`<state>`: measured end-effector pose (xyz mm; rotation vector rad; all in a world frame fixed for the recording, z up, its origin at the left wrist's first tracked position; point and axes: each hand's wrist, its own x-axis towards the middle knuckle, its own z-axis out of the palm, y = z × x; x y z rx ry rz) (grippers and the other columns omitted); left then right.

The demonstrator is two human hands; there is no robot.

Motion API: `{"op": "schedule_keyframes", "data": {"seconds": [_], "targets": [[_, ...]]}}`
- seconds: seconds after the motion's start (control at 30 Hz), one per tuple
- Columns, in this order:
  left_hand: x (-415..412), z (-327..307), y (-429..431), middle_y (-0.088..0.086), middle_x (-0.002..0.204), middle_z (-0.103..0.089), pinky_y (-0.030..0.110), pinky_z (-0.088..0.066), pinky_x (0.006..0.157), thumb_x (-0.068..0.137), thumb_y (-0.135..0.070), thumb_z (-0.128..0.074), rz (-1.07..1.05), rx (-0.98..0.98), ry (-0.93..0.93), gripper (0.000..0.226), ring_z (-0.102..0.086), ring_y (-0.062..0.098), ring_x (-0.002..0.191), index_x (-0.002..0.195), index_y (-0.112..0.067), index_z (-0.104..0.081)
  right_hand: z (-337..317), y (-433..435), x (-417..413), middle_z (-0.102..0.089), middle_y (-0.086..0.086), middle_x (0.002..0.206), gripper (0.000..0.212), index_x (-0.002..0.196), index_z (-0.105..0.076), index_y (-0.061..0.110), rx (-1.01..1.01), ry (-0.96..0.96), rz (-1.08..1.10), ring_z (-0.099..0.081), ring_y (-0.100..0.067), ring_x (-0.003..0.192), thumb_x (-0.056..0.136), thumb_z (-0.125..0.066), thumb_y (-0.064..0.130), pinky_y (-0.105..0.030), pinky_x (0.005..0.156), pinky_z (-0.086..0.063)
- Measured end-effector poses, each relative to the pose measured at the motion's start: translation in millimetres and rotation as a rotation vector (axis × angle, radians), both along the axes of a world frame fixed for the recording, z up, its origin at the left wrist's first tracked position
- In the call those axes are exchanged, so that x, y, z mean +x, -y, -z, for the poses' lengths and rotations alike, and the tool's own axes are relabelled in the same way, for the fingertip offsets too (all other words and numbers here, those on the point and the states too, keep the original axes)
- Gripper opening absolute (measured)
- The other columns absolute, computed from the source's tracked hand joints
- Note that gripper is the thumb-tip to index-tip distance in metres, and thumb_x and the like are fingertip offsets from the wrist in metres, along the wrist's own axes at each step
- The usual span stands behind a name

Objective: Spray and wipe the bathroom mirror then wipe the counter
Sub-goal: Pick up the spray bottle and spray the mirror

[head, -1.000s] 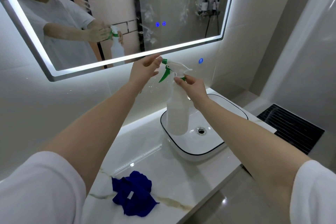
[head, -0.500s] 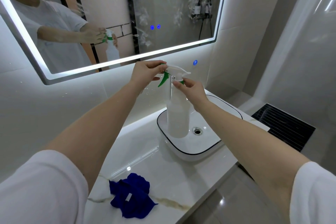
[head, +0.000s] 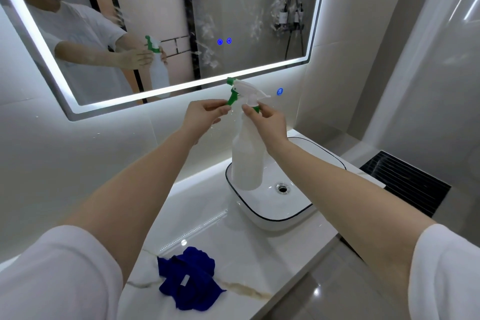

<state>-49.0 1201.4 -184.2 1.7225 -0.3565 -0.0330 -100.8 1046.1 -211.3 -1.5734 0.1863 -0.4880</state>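
Right then, I had the spray bottle [head: 246,158] held upright in the air at the middle of the head view, its base hanging over the rear rim of the white basin [head: 285,213]. My right hand [head: 270,125] came in from 4 o'clock and pinched the bottle at its neck, thumb and fingers [head: 248,112] curled round the green collar under the white spray head. My left hand [head: 202,117] came in from 8 o'clock; its fingers [head: 220,111] were curled with the tips closed on the lower end of the green trigger [head: 232,99]. The nozzle pointed towards 11 o'clock, at the mirror [head: 233,21], which filled the wall from 10 to 1 o'clock and carried pale splashes of spray [head: 207,52] across its glass, beside two small blue lights [head: 224,41]. Both arms and the bottle showed in its reflection. The blue cloth [head: 188,278] lay crumpled on the marbled white surface [head: 233,241] at 6 o'clock, well apart from both hands and touched by neither. The basin's drain [head: 282,188] sat just at 3 o'clock of the bottle's base.
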Motion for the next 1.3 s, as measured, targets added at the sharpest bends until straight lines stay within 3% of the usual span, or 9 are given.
{"op": "schedule_keyframes", "data": {"seconds": [0.23,0.43,0.57,0.67,0.73,0.83,0.97,1.13,1.3], "targets": [[-2,-4,-19,0.002,0.095,-0.070,0.022,-0.055,0.082,0.091,-0.012,-0.061,0.026,-0.108,-0.071,0.031,-0.068,0.009,0.089,0.120,-0.002,-0.061,-7,-10,-2,-0.069,0.001,0.112,0.062,0.131,-0.058,0.013,0.123,-0.019,-0.140,-0.065,-0.016,0.102,0.076,-0.080,0.032,-0.032,0.093,-0.052],[0,-19,-33,0.001,0.110,-0.069,0.029,-0.050,0.091,0.091,-0.020,-0.063,0.002,-0.179,-0.063,0.020,-0.062,0.013,0.107,0.111,-0.019,-0.066,-29,-30,6,-0.074,0.000,0.098,0.030,0.109,-0.072,0.022,0.175,0.030,-0.239,-0.068,-0.016,0.089,0.079,-0.078,0.028,-0.032,0.085,-0.054],[-1,-18,-33,-0.008,0.105,-0.067,0.027,-0.048,0.083,0.088,-0.026,-0.067,-0.115,-0.207,-0.036,0.018,-0.058,0.010,0.104,0.106,-0.027,-0.066,-28,-50,10,-0.073,-0.003,0.100,0.039,0.114,-0.070,0.014,0.265,0.031,-0.154,-0.068,-0.016,0.085,0.079,-0.078,0.027,-0.030,0.081,-0.055],[-1,-11,-32,-0.011,0.124,-0.059,0.027,-0.045,0.089,0.091,-0.034,-0.062,-0.062,-0.119,0.000,0.039,-0.052,0.010,0.115,0.129,-0.030,-0.055,-28,-65,14,-0.071,-0.005,0.111,0.051,0.122,-0.065,0.009,0.327,0.048,-0.096,-0.068,-0.016,0.094,0.077,-0.080,0.027,-0.030,0.089,-0.054],[-2,-4,-35,-0.007,0.148,-0.039,0.035,-0.036,0.105,0.091,-0.039,-0.060,0.010,-0.028,-0.010,0.063,-0.040,0.012,0.131,0.146,-0.033,-0.030,-33,-72,16,-0.068,0.000,0.114,0.055,0.127,-0.062,0.009,0.346,0.065,-0.083,-0.066,-0.017,0.103,0.078,-0.080,0.027,-0.033,0.095,-0.052],[-5,2,-44,-0.006,0.157,-0.022,0.038,-0.029,0.111,0.087,-0.044,-0.064,0.039,0.035,-0.074,0.086,-0.028,0.016,0.141,0.152,-0.033,-0.008,-45,-75,22,-0.067,0.003,0.110,0.045,0.117,-0.065,0.013,0.309,0.108,-0.058,-0.064,-0.016,0.105,0.078,-0.080,0.027,-0.036,0.099,-0.050],[-10,10,-53,-0.004,0.155,-0.024,0.028,-0.032,0.102,0.078,-0.035,-0.076,0.059,0.323,0.023,0.100,-0.031,0.017,0.138,0.151,-0.030,-0.009,-57,-79,29,-0.068,0.003,0.102,0.030,0.097,-0.068,0.018,0.171,0.148,-0.019,-0.065,-0.016,0.098,0.075,-0.080,0.034,-0.038,0.094,-0.052],[-7,16,-47,-0.009,0.129,-0.043,0.028,-0.041,0.092,0.071,-0.032,-0.083,0.000,0.333,0.122,0.087,-0.045,0.016,0.119,0.141,-0.024,-0.031,-61,-82,36,-0.062,0.015,0.090,0.022,0.092,-0.062,0.024,0.069,0.192,0.007,-0.061,-0.012,0.090,0.080,-0.076,0.035,-0.029,0.084,-0.051],[3,13,-57,-0.009,0.128,-0.052,0.040,-0.045,0.101,0.065,-0.029,-0.087,0.032,0.304,0.060,0.088,-0.053,0.018,0.118,0.139,-0.026,-0.040,-64,-72,47,-0.053,0.002,0.123,0.061,0.121,-0.044,0.028,-0.013,0.137,-0.090,-0.057,-0.008,0.101,0.073,-0.079,0.043,-0.027,0.087,-0.049]]}}
